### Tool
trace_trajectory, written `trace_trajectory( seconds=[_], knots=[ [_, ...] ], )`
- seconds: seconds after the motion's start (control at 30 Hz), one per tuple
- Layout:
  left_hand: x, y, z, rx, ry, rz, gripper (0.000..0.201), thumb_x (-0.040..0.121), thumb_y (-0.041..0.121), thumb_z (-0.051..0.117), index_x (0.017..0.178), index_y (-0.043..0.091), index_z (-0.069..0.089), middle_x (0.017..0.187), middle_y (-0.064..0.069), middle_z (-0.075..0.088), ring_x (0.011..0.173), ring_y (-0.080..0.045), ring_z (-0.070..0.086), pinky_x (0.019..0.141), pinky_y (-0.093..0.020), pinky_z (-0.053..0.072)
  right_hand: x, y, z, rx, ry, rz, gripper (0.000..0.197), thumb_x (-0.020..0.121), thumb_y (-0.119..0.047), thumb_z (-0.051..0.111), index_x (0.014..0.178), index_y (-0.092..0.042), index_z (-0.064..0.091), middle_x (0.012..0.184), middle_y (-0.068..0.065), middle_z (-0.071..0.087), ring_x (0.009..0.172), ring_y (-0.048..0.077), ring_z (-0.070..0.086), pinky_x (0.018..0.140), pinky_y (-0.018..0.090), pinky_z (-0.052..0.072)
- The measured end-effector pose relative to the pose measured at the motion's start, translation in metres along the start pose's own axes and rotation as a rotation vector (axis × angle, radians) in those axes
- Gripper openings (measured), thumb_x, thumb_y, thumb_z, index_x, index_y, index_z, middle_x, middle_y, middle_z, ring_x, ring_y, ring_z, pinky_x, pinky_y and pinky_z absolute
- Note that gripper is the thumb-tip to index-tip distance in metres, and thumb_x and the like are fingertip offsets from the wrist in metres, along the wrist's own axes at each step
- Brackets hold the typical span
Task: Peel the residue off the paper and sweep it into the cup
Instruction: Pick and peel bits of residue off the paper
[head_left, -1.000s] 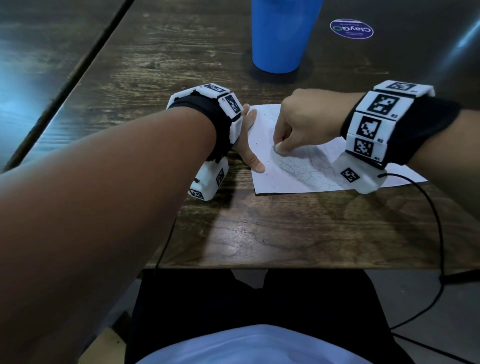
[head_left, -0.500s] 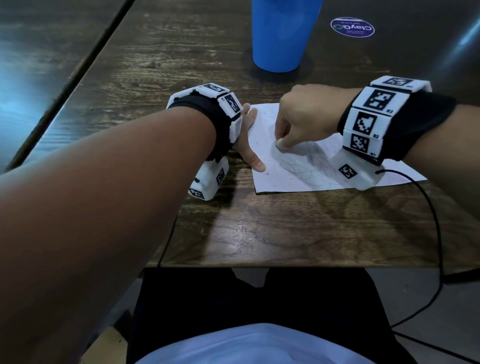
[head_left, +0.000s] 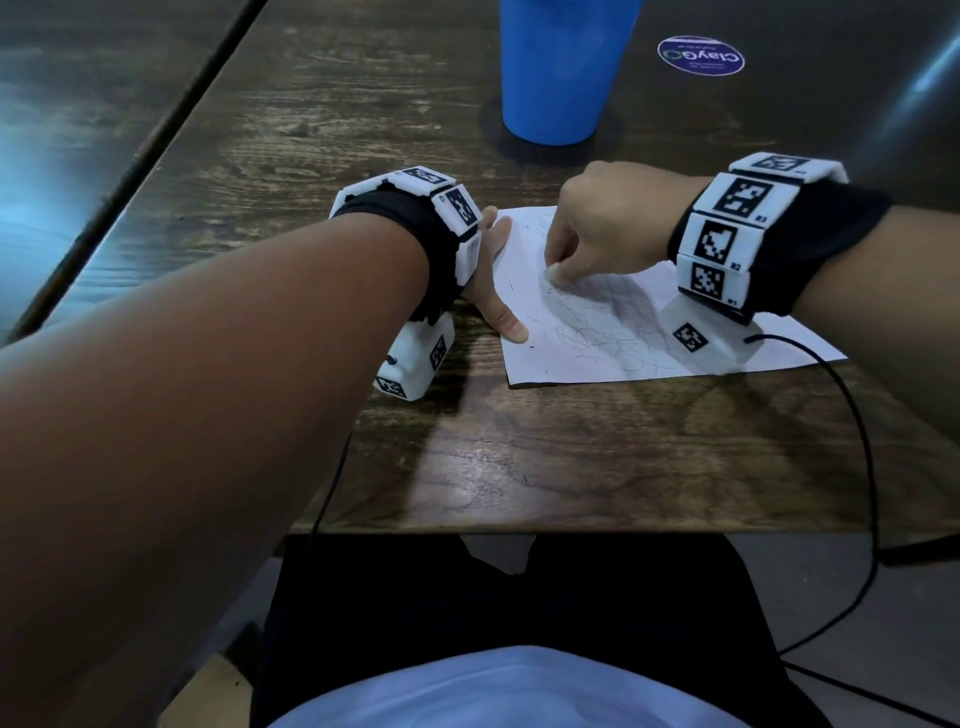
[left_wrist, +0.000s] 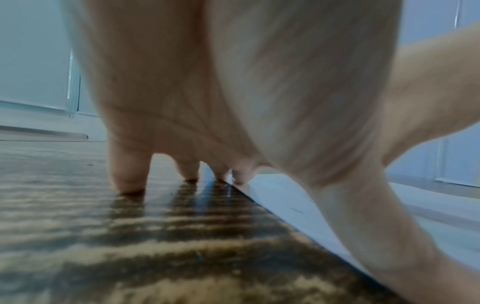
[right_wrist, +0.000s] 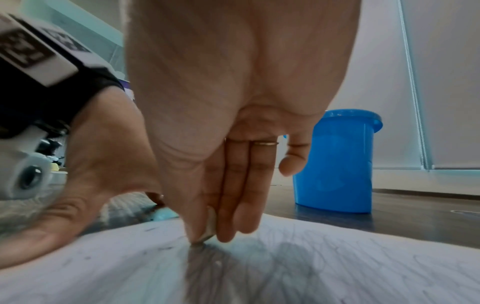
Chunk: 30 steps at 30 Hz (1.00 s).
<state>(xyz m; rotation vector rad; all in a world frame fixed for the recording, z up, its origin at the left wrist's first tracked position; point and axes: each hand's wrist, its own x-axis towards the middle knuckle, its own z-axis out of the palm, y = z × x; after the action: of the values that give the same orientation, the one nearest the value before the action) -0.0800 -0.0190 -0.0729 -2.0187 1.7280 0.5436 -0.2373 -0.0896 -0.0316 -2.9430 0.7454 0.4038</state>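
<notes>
A white sheet of paper (head_left: 613, 332) lies flat on the dark wooden table (head_left: 519, 457), near the front edge. It bears faint grey scribbled loops across its middle, smudged pale in the centre, with small dark flecks of residue (head_left: 511, 286) scattered toward its left side. The right hand (head_left: 608, 223) hovers over the sheet, fingers bent downward, pinching a small whitish eraser (right_wrist: 210, 226) between thumb and fingers and pressing it onto the scribble. The left hand (head_left: 493, 280) is spread open at the paper's left edge, thumb and index fingertip on the sheet, the other fingertips (left_wrist: 130, 181) on the wood. A blue cup (head_left: 558, 73) stands upright on the table beyond the paper, well apart from it.
</notes>
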Motion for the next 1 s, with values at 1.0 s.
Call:
trace_trajectory(
  seconds=[1.0],
  knots=[
    [-0.003,0.003,0.000,0.000,0.009,0.007,0.159,0.042,0.087,0.062,0.159,0.013,-0.016,0.168,-0.002,-0.017,0.155,-0.030,-0.004,0.121,-0.056,0.010,0.065,0.017,-0.013,0.172,0.104,0.140,0.008,0.083,-0.030,0.075,0.086,-0.025,0.080,0.078,-0.009,0.073,0.080,0.011,0.066,0.078,0.037,0.058]
  ],
)
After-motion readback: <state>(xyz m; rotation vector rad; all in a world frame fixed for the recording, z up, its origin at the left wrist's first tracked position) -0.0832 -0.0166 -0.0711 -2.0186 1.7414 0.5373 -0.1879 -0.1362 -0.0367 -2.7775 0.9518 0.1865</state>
